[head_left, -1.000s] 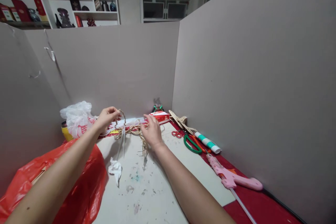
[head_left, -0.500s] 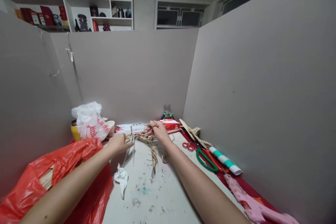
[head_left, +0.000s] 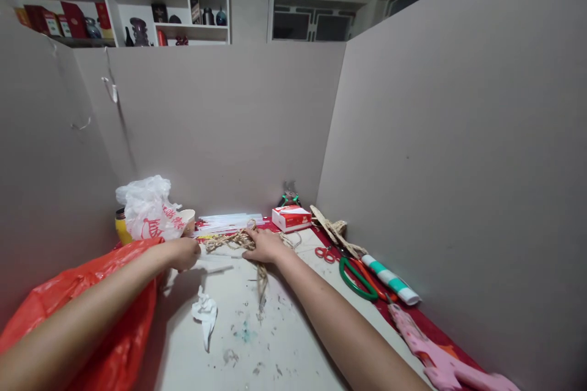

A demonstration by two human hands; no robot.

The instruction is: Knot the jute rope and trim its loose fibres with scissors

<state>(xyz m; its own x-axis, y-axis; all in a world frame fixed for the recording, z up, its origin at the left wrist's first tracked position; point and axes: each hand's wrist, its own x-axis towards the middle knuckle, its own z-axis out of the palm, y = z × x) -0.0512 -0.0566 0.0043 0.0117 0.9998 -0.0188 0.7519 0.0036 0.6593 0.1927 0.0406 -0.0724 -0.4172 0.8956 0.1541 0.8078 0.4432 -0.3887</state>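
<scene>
My left hand [head_left: 186, 254], fingers curled closed, is held above the left part of the white tabletop [head_left: 229, 324]. A slim translucent glue stick [head_left: 220, 255] reaches rightward from it, blurred. My right hand [head_left: 266, 246] lies on a tangle of braided straw cord [head_left: 232, 239], thumb and fingers apart. Frayed cord ends [head_left: 262, 284] trail toward me below that hand. Behind the cord lies a stack of similar translucent glue sticks [head_left: 229, 220]. A crumpled white tissue [head_left: 205, 311] rests nearer to me.
At left stand a red plastic bag [head_left: 87, 305], a white plastic bag [head_left: 149, 208] and a paper cup [head_left: 188, 220]. A red-and-white box [head_left: 291, 218] sits at the back. Along the right lie red-handled scissors [head_left: 325, 254], green-handled scissors [head_left: 358, 281] and a pink glue gun [head_left: 440, 354].
My left hand has moved left, away from the cord, with the glue stick. The cord that my right hand held raised has come down onto the pile, and that hand has lowered.
</scene>
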